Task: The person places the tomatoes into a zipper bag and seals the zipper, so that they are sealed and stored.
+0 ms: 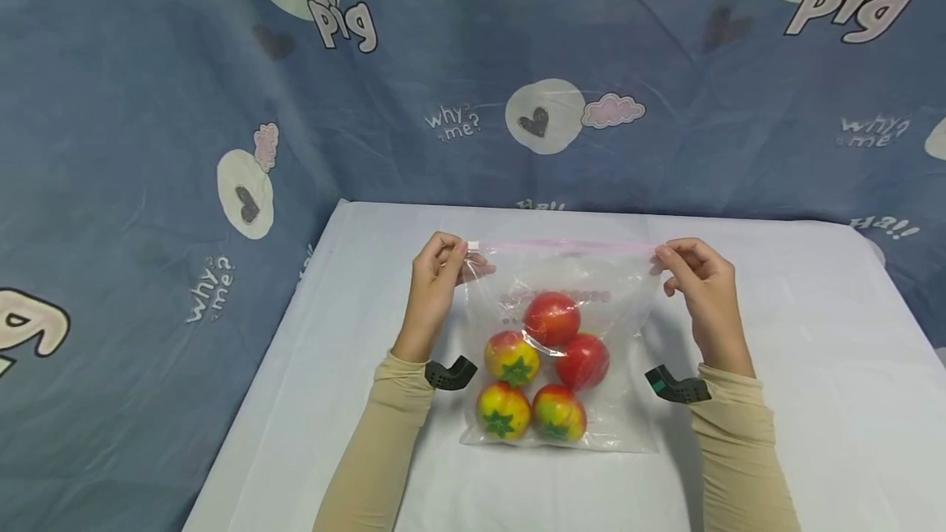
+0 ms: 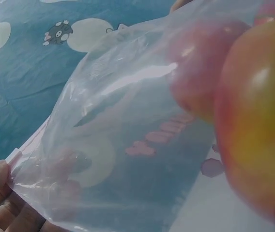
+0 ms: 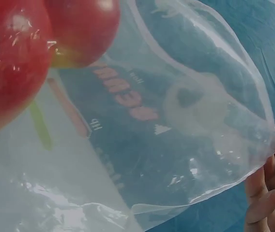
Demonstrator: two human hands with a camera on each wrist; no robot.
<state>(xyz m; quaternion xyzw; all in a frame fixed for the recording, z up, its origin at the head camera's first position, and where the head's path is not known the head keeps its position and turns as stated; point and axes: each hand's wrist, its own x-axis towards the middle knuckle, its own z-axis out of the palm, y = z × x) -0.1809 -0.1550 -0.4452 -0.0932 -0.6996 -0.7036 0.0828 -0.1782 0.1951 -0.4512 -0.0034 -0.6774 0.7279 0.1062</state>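
Note:
A clear zip bag (image 1: pixel 628 384) with a pink zip strip along its top is held up over the white table. Inside it are several toy tomatoes, some red (image 1: pixel 552 318) and some yellow-red with green star-shaped tops (image 1: pixel 502 410). My left hand (image 1: pixel 438 277) pinches the top left corner, beside the white slider (image 1: pixel 473 245). The top right corner is pinched between thumb and fingers of my right hand (image 1: pixel 698 277). In the right wrist view the bag's mouth (image 3: pixel 253 72) gapes apart. Faint red print shows on the bag's upper part.
A white cloth (image 1: pixel 828 401) covers the table. Behind it and at the left hangs a blue curtain (image 1: pixel 443 48) with printed pictures and words. Each wrist wears a dark camera mount, on the left (image 1: pixel 449 373) and on the right (image 1: pixel 676 387).

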